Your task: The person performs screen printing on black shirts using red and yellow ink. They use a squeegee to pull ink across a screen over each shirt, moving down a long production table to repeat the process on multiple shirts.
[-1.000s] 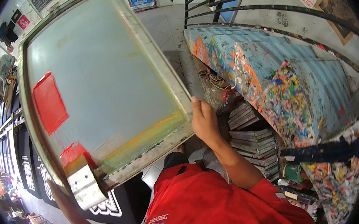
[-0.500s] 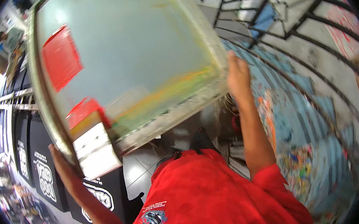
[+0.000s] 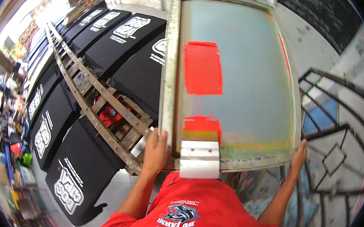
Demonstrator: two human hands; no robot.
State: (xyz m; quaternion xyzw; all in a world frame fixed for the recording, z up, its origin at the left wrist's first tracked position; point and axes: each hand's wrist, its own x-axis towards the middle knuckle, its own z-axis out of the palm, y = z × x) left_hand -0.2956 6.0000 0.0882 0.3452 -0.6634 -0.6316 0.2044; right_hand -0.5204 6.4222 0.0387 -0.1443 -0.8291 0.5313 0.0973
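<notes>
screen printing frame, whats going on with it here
A person in a red T-shirt holds the screen printing frame up, left hand near its lower left corner, right hand near its lower right. A white-handled squeegee sits at its near end, against a patch of red ink; a larger red ink rectangle lies farther up the mesh. Black shirts with white prints lie on both sides of a rail track.

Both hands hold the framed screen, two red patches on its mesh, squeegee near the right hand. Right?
One error: the squeegee is near the left hand, not the right hand, per the head view. Both hands hold the framed screen, with two red patches on its mesh.
</notes>
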